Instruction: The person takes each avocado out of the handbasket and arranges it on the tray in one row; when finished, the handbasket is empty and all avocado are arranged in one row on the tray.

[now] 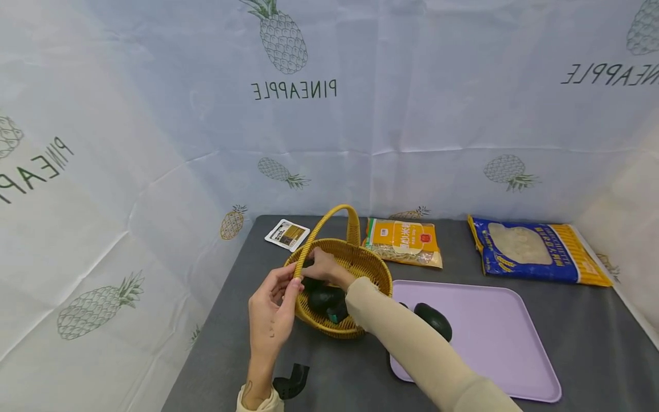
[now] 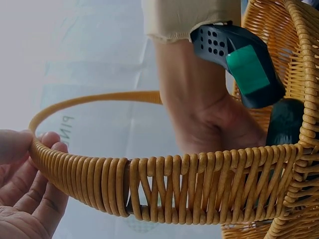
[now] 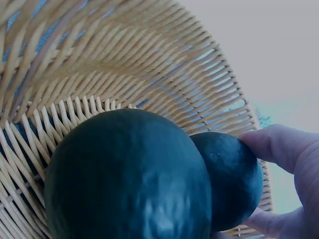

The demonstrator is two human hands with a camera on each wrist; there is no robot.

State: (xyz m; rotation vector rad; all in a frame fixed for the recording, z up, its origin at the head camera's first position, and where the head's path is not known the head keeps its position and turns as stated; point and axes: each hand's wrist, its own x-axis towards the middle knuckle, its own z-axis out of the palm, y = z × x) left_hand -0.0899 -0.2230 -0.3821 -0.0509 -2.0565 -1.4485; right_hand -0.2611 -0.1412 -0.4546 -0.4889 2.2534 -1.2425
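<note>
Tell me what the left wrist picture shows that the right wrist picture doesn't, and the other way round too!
Only the left wrist view: the left grip holding the handle, a sleeve and a dark wrist gadget with a green patch.

Only the right wrist view: the right grip pinching one fruit, and another fruit that looks bigger in front.

Both: the basket, part of the right grip, and something dark green inside.
</note>
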